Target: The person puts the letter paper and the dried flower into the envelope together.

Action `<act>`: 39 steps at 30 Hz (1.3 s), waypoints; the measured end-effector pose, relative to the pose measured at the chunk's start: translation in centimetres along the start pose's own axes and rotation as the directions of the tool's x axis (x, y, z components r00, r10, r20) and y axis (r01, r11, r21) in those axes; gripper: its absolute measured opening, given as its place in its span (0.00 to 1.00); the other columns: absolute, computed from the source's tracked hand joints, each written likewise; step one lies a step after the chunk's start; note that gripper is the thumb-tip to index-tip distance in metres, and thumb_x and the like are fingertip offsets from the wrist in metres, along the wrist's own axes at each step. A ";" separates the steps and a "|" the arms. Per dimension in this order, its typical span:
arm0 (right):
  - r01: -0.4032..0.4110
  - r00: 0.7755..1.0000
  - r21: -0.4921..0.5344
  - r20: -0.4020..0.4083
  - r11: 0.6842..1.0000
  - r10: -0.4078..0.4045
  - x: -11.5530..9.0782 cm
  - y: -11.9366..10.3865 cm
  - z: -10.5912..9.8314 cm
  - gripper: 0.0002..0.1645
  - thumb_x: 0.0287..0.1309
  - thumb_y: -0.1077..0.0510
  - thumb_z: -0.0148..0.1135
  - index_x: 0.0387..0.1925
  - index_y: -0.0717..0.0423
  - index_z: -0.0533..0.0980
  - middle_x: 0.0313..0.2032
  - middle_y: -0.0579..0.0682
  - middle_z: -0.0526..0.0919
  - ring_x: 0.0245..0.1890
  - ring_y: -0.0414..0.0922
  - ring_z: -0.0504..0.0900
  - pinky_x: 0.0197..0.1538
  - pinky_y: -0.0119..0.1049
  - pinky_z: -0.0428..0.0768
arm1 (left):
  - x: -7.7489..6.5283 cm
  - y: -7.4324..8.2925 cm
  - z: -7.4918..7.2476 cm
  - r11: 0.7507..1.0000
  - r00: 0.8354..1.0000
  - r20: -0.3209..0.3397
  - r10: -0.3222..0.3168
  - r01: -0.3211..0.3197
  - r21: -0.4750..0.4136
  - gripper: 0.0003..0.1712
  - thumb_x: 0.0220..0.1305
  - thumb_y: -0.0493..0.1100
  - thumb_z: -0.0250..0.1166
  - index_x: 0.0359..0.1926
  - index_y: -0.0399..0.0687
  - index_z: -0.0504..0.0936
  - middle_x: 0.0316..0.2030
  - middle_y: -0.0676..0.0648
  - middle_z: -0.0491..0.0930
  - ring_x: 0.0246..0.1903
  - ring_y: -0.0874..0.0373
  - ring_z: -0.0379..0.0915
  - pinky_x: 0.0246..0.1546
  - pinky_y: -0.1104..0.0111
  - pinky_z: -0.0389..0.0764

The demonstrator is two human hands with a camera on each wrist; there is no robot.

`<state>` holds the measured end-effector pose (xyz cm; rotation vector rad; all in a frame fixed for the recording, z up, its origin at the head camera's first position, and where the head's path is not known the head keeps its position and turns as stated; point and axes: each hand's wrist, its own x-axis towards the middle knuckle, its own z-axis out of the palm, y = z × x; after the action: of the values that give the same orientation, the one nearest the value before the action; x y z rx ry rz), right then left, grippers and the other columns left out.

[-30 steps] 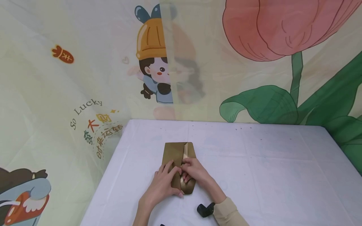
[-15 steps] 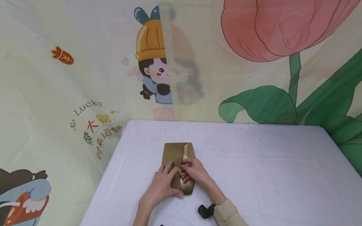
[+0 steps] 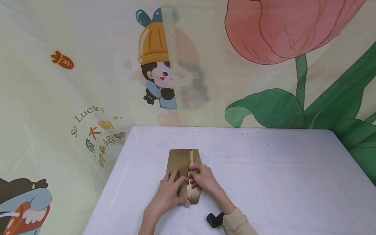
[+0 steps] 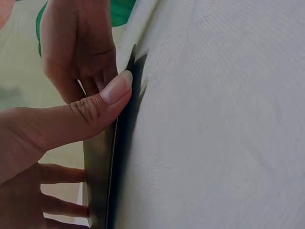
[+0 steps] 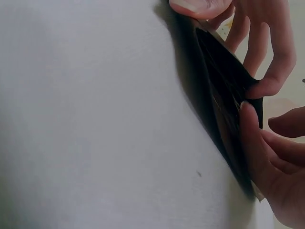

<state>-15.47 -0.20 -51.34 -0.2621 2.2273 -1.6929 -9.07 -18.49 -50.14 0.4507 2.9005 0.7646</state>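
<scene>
A bronze-gold paper envelope (image 3: pixel 178 159) lies on the white-covered table, its long opening facing right. My left hand (image 3: pixel 168 193) holds it down from the left, fingers spread over the top and thumb (image 4: pixel 114 88) at the near edge. In the right wrist view, the left index finger bends over the lip of the dark opening (image 5: pixel 224 71). From the right, my right hand (image 3: pixel 204 178) pinches the edge along the opening, its fingers curled. Between the hands runs a paler strip, the envelope's flap (image 3: pixel 191 194).
The white tablecloth (image 3: pixel 264 176) spreads widely to the right and back. A black device (image 3: pixel 214 220) sits at the beige right cuff (image 3: pixel 236 218). Behind the table hangs a printed curtain (image 3: pixel 205 65) with a large pink flower and cartoon figures.
My right fingers have shifted slightly along the opening. The near part of the flap, bulged before, now lies as a straight pale strip. The left hand keeps its place.
</scene>
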 end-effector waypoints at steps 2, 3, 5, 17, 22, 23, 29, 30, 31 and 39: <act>0.038 0.999 -0.060 -0.031 0.997 -0.040 0.0 -0.1 0.0 0.16 0.66 0.69 0.54 0.51 0.73 0.79 0.30 0.56 0.86 0.19 0.42 0.84 0.26 0.38 0.85 | -0.1 0.1 0.0 1.000 1.000 0.000 0.002 -0.002 0.003 0.44 0.38 0.61 0.83 0.59 0.61 0.77 0.74 0.32 0.61 0.70 0.21 0.55 0.60 0.34 0.66; 0.063 0.996 -0.111 -0.054 0.992 -0.069 0.0 -0.1 0.0 0.15 0.65 0.69 0.55 0.50 0.71 0.80 0.30 0.55 0.86 0.21 0.42 0.83 0.27 0.37 0.84 | -0.1 0.1 0.0 1.000 1.000 0.000 0.003 -0.003 0.004 0.44 0.38 0.60 0.83 0.59 0.61 0.77 0.74 0.32 0.61 0.70 0.21 0.54 0.60 0.33 0.65; 0.102 0.987 -0.212 -0.100 0.972 -0.126 -0.1 -0.3 0.1 0.13 0.64 0.68 0.58 0.47 0.68 0.82 0.31 0.54 0.87 0.26 0.42 0.84 0.31 0.34 0.83 | -0.1 0.1 0.1 1.000 1.000 -0.002 0.003 -0.003 0.010 0.46 0.37 0.61 0.83 0.61 0.60 0.77 0.74 0.32 0.60 0.70 0.21 0.54 0.61 0.33 0.65; 0.198 0.971 -0.346 -0.060 0.917 -0.233 -0.2 -0.2 0.8 0.10 0.62 0.69 0.64 0.45 0.67 0.83 0.37 0.55 0.88 0.37 0.46 0.87 0.39 0.31 0.84 | -0.3 0.2 0.4 0.997 0.999 -0.033 0.022 -0.020 0.069 0.57 0.35 0.59 0.84 0.69 0.53 0.72 0.74 0.30 0.61 0.71 0.19 0.52 0.62 0.32 0.65; 0.216 0.968 -0.370 -0.037 0.904 -0.247 -0.4 -0.1 0.8 0.10 0.62 0.68 0.65 0.45 0.68 0.84 0.38 0.56 0.88 0.37 0.47 0.87 0.39 0.31 0.84 | -0.3 0.3 0.4 0.997 0.999 -0.038 0.024 -0.021 0.070 0.55 0.34 0.59 0.84 0.68 0.52 0.74 0.73 0.30 0.61 0.71 0.18 0.52 0.62 0.31 0.65; 0.217 0.968 -0.374 -0.035 0.902 -0.248 -0.5 -0.1 0.7 0.10 0.62 0.68 0.65 0.45 0.67 0.84 0.39 0.56 0.87 0.37 0.47 0.87 0.39 0.31 0.83 | -0.3 0.2 0.4 0.998 0.999 -0.036 0.020 -0.017 0.067 0.55 0.35 0.59 0.84 0.68 0.52 0.74 0.74 0.30 0.61 0.71 0.19 0.52 0.62 0.31 0.65; 0.219 0.967 -0.360 -0.045 0.907 -0.252 -1.6 0.3 -0.7 0.10 0.64 0.66 0.65 0.46 0.63 0.85 0.43 0.54 0.87 0.40 0.46 0.86 0.41 0.31 0.82 | 0.2 0.7 0.6 0.997 0.999 -0.029 -0.019 0.021 0.078 0.47 0.44 0.67 0.78 0.65 0.57 0.76 0.74 0.33 0.62 0.71 0.25 0.57 0.62 0.32 0.67; 0.223 0.964 -0.360 -0.055 0.906 -0.260 -1.8 0.3 -1.0 0.10 0.65 0.66 0.64 0.46 0.62 0.85 0.43 0.53 0.87 0.41 0.46 0.86 0.42 0.31 0.82 | 0.3 0.8 0.6 0.996 0.999 -0.035 -0.025 0.028 0.085 0.45 0.46 0.68 0.77 0.64 0.57 0.78 0.74 0.33 0.63 0.70 0.25 0.58 0.62 0.33 0.67; 0.227 0.961 -0.357 -0.068 0.906 -0.267 -2.0 0.3 -1.3 0.10 0.65 0.66 0.64 0.46 0.60 0.85 0.43 0.52 0.87 0.41 0.46 0.86 0.43 0.32 0.82 | 0.3 0.9 0.6 0.995 0.999 -0.042 -0.029 0.033 0.094 0.43 0.47 0.68 0.76 0.62 0.57 0.79 0.73 0.32 0.64 0.69 0.26 0.60 0.62 0.34 0.68; 0.258 0.920 -0.367 -0.189 0.894 -0.343 -3.9 -0.7 -3.4 0.10 0.64 0.68 0.64 0.43 0.56 0.85 0.39 0.47 0.87 0.39 0.43 0.85 0.41 0.31 0.84 | 0.7 2.1 0.7 0.991 0.993 -0.106 -0.049 0.061 0.115 0.30 0.56 0.66 0.72 0.51 0.53 0.85 0.66 0.31 0.71 0.63 0.28 0.67 0.61 0.37 0.71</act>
<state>-13.10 3.99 -49.28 -0.5318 2.7909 -1.5471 -9.10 -16.19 -49.71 0.3507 3.0516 0.6285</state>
